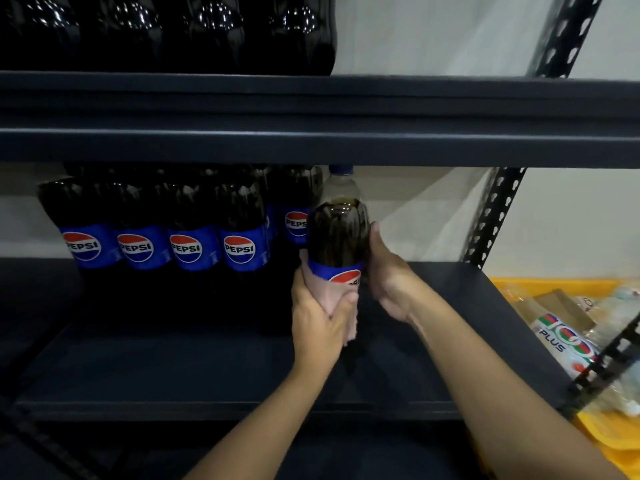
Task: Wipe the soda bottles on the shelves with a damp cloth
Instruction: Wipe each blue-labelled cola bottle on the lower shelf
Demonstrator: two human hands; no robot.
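A dark Pepsi bottle (338, 233) with a blue cap stands upright at the right end of the middle shelf (207, 368). My left hand (317, 320) presses a pink cloth (327, 296) against the bottle's lower left side and label, fingers curled round it. My right hand (388, 275) grips the bottle's right side, thumb up along the glass-dark body. To the left a row of several Pepsi bottles (188, 244) with blue labels stands on the same shelf. More dark bottles (166, 32) fill the shelf above.
The upper shelf's dark metal edge (346, 143) runs across just above the held bottle's cap. A perforated black upright (491, 216) stands at the right. Beyond it a yellow crate (602, 441) holds packaged 100 Plus bottles (564, 341).
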